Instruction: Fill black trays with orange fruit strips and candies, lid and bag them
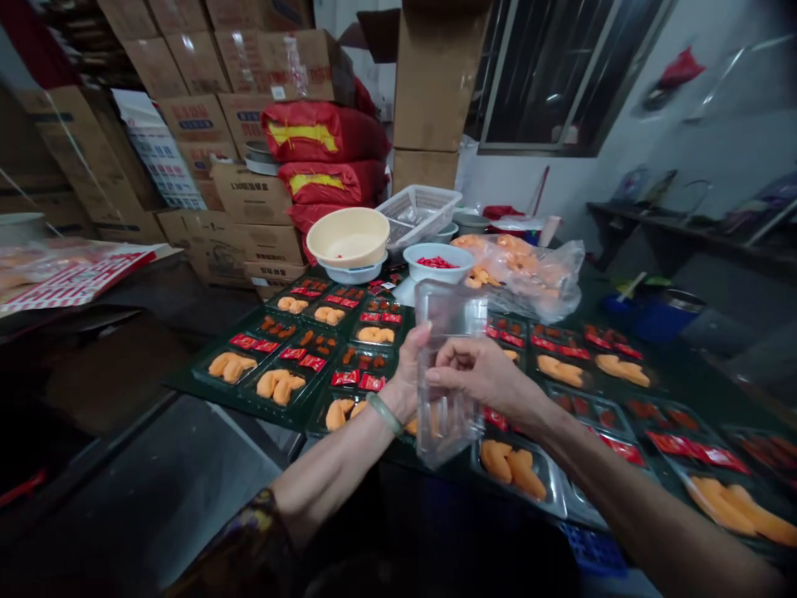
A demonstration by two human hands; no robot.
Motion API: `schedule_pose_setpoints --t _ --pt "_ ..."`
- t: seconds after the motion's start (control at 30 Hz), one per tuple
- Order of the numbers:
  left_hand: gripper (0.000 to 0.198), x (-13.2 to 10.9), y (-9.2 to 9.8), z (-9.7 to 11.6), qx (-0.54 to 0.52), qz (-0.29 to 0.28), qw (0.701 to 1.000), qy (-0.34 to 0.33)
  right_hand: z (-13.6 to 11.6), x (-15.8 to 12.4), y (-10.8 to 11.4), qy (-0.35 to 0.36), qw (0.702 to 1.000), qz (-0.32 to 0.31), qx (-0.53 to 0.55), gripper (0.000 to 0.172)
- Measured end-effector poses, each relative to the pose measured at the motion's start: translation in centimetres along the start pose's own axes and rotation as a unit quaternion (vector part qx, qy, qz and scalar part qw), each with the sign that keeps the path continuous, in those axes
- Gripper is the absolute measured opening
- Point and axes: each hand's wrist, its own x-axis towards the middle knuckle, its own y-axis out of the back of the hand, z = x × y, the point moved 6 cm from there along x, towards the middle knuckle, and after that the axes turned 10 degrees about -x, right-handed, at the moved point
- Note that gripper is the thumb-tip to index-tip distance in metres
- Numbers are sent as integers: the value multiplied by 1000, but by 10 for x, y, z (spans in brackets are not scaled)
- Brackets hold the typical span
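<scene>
Pinching from both sides, the left hand (406, 384) and right hand (482, 374) hold a clear plastic container (445, 432) upright above the near table edge, right fingers curled across its face. Black trays of orange food (208, 374) lie left, far and right.

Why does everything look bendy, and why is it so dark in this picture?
In the head view, the wide lens bends the edges, so the cardboard boxes lean inward and the window tilts. The light is dim, leaving the lower left dark, while the clear plastic tray between the left hand and right hand shows pale glare.
</scene>
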Motion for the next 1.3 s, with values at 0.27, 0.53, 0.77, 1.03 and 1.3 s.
schedule_pose_setpoints --t 0.27,0.53,0.77,1.03,1.3 --pt "49 -5 -10 6 -54 59 996 -34 -28 -54 -7 108 967 49 -224 47" --pt "69 -15 0 27 147 206 961 -112 -41 -86 34 165 815 297 -470 14" --pt "70 -60 -53 35 560 25 782 -272 -53 -43 56 -73 992 -54 -90 13" --pt "51 -59 19 13 209 259 911 -242 3 -80 17 -104 978 4 180 37" --pt "86 -62 0 -41 144 94 976 -131 15 -93 -8 -90 988 113 48 21"
